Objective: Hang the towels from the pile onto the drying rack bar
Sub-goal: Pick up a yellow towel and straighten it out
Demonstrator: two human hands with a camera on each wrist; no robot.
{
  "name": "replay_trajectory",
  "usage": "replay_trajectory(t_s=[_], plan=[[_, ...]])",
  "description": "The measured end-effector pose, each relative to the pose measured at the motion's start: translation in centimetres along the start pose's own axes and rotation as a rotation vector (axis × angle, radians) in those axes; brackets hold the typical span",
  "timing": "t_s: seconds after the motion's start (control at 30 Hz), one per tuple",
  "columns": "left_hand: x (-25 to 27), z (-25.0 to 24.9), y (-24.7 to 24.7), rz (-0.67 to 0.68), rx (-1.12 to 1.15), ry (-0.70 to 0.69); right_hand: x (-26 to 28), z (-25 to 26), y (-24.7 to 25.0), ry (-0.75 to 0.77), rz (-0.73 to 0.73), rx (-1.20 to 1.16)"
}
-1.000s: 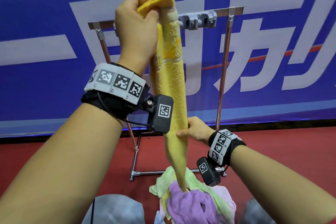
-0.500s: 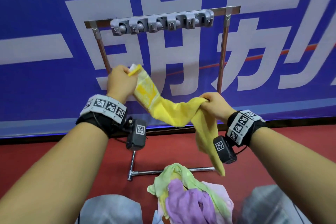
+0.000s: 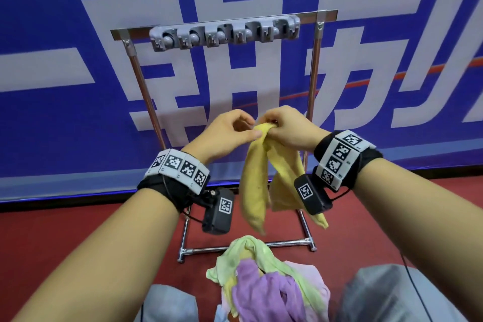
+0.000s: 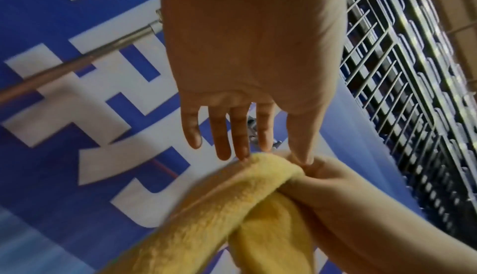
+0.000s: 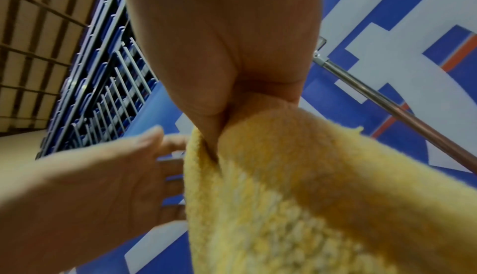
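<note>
A yellow towel [image 3: 257,178] hangs doubled over in two lengths below the drying rack bar [image 3: 308,13]. My right hand [image 3: 285,128] grips it at the fold, shown close in the right wrist view as the towel [image 5: 296,186] bunched in the fist. My left hand [image 3: 230,131] is right beside it; in the left wrist view its fingers [image 4: 240,135] are straight, with the tips touching the top of the fold [image 4: 258,168]. The pile of towels [image 3: 266,282], green, purple and pink, lies on the floor in front of the rack's foot.
A grey strip of clips [image 3: 224,34] is fixed along the rack bar. The rack's two metal posts [image 3: 142,91] stand in front of a blue and white banner [image 3: 65,112]. Red floor [image 3: 78,230] lies below. My knees [image 3: 386,295] flank the pile.
The left hand came down from the bar's height, let go of the towel's end, and met the right hand. The towel, first hanging long, then stretched between both hands, now hangs folded from the right hand.
</note>
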State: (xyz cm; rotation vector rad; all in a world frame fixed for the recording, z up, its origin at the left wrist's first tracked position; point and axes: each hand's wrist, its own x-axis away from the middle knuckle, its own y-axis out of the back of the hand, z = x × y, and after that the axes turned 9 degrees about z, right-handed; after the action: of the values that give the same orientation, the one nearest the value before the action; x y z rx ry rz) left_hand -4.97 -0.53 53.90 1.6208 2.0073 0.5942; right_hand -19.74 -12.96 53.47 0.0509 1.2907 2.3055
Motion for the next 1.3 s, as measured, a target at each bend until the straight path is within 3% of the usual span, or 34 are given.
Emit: replay_trajectory(t_s=[0.23,0.37,0.47,0.6,0.83,1.07,1.3], plan=[[-0.4,-1.3,-1.7,0.007,-0.133,0.000,0.3,0.4,0.4,0.000,-0.053,0.000],[-0.8,-1.6,-2.7,-0.095,-0.254,-0.046,0.4,0.4,0.3,-0.004,-0.096,-0.041],[-0.9,-1.9,-2.9,-0.142,-0.481,-0.146,0.5,0.6,0.5,0.017,-0.103,-0.078],[-0.6,-2.5,-2.6,-0.071,-0.787,-0.285,0.8,0.7,0.9,0.021,-0.126,-0.058],[-0.7,-2.8,-1.0,0.028,-1.149,-0.297,1.5,0.0,0.3,-0.019,-0.120,-0.099],[-0.4,-2.2,1.4,-0.156,-1.054,-0.138,2.4,-0.2,0.0,-0.013,-0.063,-0.010],[0.1,-2.6,5.0,-0.357,-1.016,-0.027,2.4,-2.0,0.3,-0.161,-0.069,0.017]])
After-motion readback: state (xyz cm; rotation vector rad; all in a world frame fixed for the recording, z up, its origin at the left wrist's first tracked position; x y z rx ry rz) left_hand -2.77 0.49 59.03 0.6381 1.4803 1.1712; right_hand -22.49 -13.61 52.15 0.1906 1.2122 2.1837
